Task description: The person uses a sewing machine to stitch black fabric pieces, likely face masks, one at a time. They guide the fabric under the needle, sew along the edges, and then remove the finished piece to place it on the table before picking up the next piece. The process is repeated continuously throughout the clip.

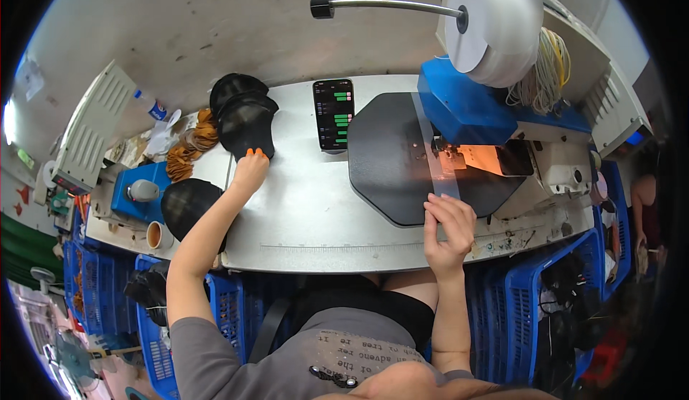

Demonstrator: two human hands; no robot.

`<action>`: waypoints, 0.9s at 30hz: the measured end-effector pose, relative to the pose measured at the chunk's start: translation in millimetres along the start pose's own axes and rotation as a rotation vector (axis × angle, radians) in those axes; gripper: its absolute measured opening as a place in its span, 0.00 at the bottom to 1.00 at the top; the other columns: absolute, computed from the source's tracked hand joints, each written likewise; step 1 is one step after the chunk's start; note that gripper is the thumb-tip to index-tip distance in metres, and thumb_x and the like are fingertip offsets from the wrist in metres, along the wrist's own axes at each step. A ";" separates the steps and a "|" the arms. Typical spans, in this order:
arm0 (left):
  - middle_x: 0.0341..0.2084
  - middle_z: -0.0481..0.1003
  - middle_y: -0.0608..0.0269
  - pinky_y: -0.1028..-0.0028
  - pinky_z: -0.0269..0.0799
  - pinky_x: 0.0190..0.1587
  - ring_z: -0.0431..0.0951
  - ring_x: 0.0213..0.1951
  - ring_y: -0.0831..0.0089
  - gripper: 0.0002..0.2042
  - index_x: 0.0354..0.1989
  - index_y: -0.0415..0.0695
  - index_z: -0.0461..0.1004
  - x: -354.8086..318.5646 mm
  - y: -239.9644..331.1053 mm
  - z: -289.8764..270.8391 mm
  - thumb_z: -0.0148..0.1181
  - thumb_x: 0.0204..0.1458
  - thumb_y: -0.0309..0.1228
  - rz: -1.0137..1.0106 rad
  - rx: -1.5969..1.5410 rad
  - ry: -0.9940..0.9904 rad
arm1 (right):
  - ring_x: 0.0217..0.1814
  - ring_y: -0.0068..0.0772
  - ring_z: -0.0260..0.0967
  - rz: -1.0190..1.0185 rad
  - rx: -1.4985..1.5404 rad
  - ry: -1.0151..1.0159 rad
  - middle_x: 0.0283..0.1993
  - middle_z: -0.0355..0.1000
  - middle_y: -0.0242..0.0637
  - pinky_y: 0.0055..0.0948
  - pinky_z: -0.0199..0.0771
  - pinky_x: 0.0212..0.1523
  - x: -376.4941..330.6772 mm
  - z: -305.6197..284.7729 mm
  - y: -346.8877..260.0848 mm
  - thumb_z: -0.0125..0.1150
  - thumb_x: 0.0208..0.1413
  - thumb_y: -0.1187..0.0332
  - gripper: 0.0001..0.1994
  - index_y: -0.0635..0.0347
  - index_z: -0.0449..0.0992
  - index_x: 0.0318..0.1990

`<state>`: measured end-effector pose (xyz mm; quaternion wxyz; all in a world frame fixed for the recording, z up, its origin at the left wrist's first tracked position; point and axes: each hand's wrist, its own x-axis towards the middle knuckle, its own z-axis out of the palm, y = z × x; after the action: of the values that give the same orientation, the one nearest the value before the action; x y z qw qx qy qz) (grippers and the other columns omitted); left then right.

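Note:
My left hand (251, 171), with orange covers on its fingertips, reaches to the left side of the table. Its fingers are closed at the near edge of a black curved piece (245, 125), which overlaps another black piece behind it. More black rounded pieces (188, 205) lie beside my left forearm. My right hand (451, 233) is raised at the near edge of a dark octagonal plate (384, 159), thumb apart from the fingers, with nothing visible in it. Just beyond its fingertips a pale strip crosses the plate toward the needle area of a blue sewing machine (466, 102), lit orange.
A phone (334, 115) with a lit screen lies left of the plate. A white thread spool (495, 26) and a metal rod overhang the machine. Brown bundles (194, 145), a bottle (149, 105) and a cup (159, 235) stand at left. Blue crates (527, 292) flank my lap.

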<state>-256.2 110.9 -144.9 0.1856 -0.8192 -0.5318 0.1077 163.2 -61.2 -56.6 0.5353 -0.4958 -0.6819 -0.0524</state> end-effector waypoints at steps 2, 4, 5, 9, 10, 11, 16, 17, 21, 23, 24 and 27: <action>0.31 0.77 0.53 0.67 0.79 0.32 0.81 0.33 0.59 0.04 0.29 0.39 0.77 -3.5 4.5 -7.6 0.59 0.47 0.25 -0.059 -0.107 0.142 | 0.46 0.38 0.74 0.000 -0.004 0.002 0.41 0.80 0.34 0.34 0.67 0.51 -0.3 0.3 -0.8 0.67 0.44 0.79 0.09 0.59 0.81 0.35; 0.28 0.76 0.53 0.64 0.79 0.31 0.80 0.30 0.57 0.05 0.27 0.39 0.76 -5.3 8.2 -23.9 0.57 0.50 0.27 -0.173 -0.175 0.255 | 0.46 0.38 0.74 -0.001 -0.005 -0.002 0.41 0.80 0.34 0.34 0.67 0.51 -0.6 0.7 -0.9 0.67 0.44 0.79 0.09 0.59 0.81 0.35; 0.27 0.76 0.52 0.63 0.78 0.31 0.80 0.29 0.56 0.06 0.26 0.39 0.75 -4.6 9.1 -43.3 0.56 0.51 0.28 -0.252 -0.192 0.299 | 0.47 0.38 0.74 0.000 -0.009 -0.004 0.41 0.80 0.34 0.34 0.67 0.50 -1.3 0.0 -0.7 0.67 0.44 0.79 0.09 0.59 0.81 0.35; 0.28 0.75 0.44 0.53 0.74 0.32 0.78 0.29 0.45 0.12 0.35 0.36 0.73 -9.3 -16.6 -102.6 0.54 0.60 0.35 -0.511 -0.280 0.520 | 0.47 0.38 0.74 0.001 0.002 -0.003 0.41 0.80 0.34 0.34 0.67 0.50 -0.6 1.0 -2.8 0.67 0.44 0.79 0.09 0.59 0.81 0.35; 0.29 0.75 0.43 0.54 0.74 0.32 0.77 0.29 0.45 0.12 0.36 0.35 0.74 -14.5 -15.3 -130.3 0.55 0.60 0.35 -0.528 -0.274 0.576 | 0.47 0.38 0.74 0.000 0.005 -0.007 0.41 0.80 0.34 0.34 0.67 0.50 0.0 1.2 -2.8 0.67 0.44 0.79 0.09 0.59 0.81 0.35; 0.29 0.75 0.43 0.55 0.73 0.32 0.77 0.29 0.45 0.12 0.37 0.35 0.75 -18.3 -14.1 -152.0 0.56 0.60 0.33 -0.497 -0.252 0.675 | 0.47 0.38 0.74 0.003 0.005 -0.005 0.41 0.80 0.34 0.34 0.67 0.50 -0.3 0.0 -2.7 0.67 0.44 0.79 0.09 0.59 0.81 0.35; 0.30 0.79 0.54 0.66 0.74 0.28 0.78 0.25 0.59 0.07 0.37 0.37 0.79 -34.4 60.5 -255.6 0.64 0.52 0.27 -0.048 -0.336 1.073 | 0.47 0.39 0.73 0.088 0.010 -0.032 0.40 0.79 0.34 0.36 0.66 0.51 2.6 -3.7 -10.0 0.66 0.46 0.77 0.07 0.59 0.82 0.34; 0.31 0.80 0.56 0.66 0.74 0.28 0.78 0.25 0.62 0.08 0.38 0.38 0.80 -33.7 80.4 -264.4 0.65 0.49 0.26 0.114 -0.412 1.088 | 0.47 0.39 0.72 0.104 0.014 -0.045 0.40 0.79 0.34 0.36 0.65 0.51 5.4 -5.5 -13.3 0.66 0.47 0.77 0.06 0.59 0.82 0.34; 0.32 0.80 0.64 0.73 0.73 0.31 0.76 0.28 0.70 0.12 0.35 0.41 0.81 -18.3 171.2 -248.8 0.70 0.39 0.26 0.413 -0.531 0.823 | 0.49 0.42 0.70 0.153 0.082 -0.108 0.41 0.76 0.39 0.39 0.64 0.52 13.9 -10.6 -18.4 0.63 0.51 0.73 0.06 0.64 0.81 0.36; 0.30 0.79 0.65 0.73 0.72 0.32 0.74 0.30 0.70 0.14 0.36 0.41 0.82 -5.4 192.0 -242.5 0.69 0.38 0.31 0.466 -0.552 0.795 | 0.49 0.43 0.70 0.172 0.105 -0.120 0.42 0.76 0.40 0.39 0.64 0.52 13.7 -12.0 -16.8 0.64 0.51 0.73 0.06 0.65 0.81 0.35; 0.32 0.78 0.62 0.66 0.73 0.42 0.74 0.36 0.65 0.13 0.36 0.42 0.82 -1.3 194.0 -242.2 0.67 0.40 0.33 0.506 -0.668 0.748 | 0.49 0.44 0.69 0.187 0.096 -0.116 0.42 0.75 0.41 0.39 0.64 0.52 13.7 -11.0 -17.3 0.65 0.49 0.73 0.06 0.67 0.80 0.33; 0.36 0.77 0.60 0.59 0.68 0.53 0.73 0.42 0.61 0.12 0.36 0.43 0.82 5.6 186.2 -254.7 0.65 0.43 0.32 0.584 -0.691 0.628 | 0.49 0.44 0.69 0.231 -0.018 -0.096 0.42 0.74 0.41 0.40 0.64 0.52 14.7 -15.2 -13.2 0.67 0.48 0.73 0.06 0.66 0.79 0.32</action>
<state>-3.9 -0.3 8.5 0.0181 -0.9387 -0.2060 -0.2759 164.8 -67.9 -32.6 0.5001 -0.5778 -0.6444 0.0276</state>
